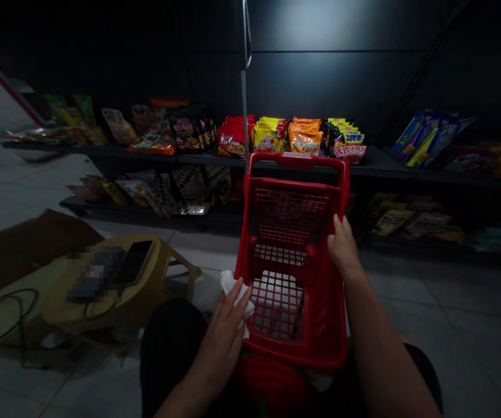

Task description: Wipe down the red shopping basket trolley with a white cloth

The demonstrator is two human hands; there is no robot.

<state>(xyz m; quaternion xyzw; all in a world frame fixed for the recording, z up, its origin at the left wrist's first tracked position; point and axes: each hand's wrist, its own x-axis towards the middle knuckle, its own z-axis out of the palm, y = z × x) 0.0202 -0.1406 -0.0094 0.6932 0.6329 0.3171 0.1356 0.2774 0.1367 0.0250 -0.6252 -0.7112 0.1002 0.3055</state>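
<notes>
A red plastic shopping basket (315, 325) rests tilted on my lap, its open side facing me and its handle (298, 159) at the far end. My left hand (226, 331) lies with fingers stretched over a white cloth (233, 287), pressing it against the basket's left rim. Over on the basket's right rim, my right hand (341, 247) is clamped, fingers curled round the edge. The basket looks empty inside.
A tan plastic stool (102, 290) with a phone (134, 261) and cables stands at the left on the tiled floor. Low dark shelves (376, 159) with several snack packets (305, 136) run across the back. A thin metal pole (244, 87) rises behind the basket.
</notes>
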